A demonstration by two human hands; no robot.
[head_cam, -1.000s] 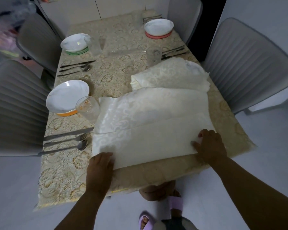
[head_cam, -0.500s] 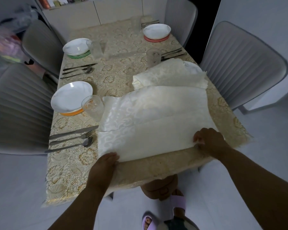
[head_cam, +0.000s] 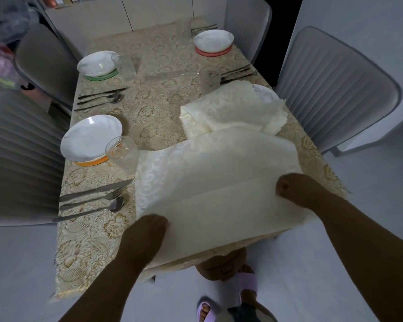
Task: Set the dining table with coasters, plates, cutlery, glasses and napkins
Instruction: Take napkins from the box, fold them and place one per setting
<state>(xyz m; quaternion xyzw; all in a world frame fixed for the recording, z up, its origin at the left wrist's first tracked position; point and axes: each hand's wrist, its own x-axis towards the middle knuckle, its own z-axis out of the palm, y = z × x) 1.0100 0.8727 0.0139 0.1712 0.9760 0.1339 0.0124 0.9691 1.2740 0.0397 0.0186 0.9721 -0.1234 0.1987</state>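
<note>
While held: the large cream napkin (head_cam: 216, 189) is gripped at its near edge, lifted and hanging past the near end of the surface (head_cam: 154, 105).
Left grip: left hand (head_cam: 147, 235) closed on the napkin's near left corner, fingers tucked under the cloth.
Right grip: right hand (head_cam: 296, 187) pinched shut on the near right edge.
Napkin position: spans between both grips; its far part lies on the surface, right of the near glass (head_cam: 122, 154).
Napkin stack: folded pile (head_cam: 233, 110) just beyond, partly covering a plate (head_cam: 265, 92).
Plates: four.
Coasters seen: three, orange (head_cam: 91, 161), green (head_cam: 100, 76), red (head_cam: 213, 52).
Glasses: four, the farthest faint.
Cutlery sets: four.
Chairs: four.
</note>
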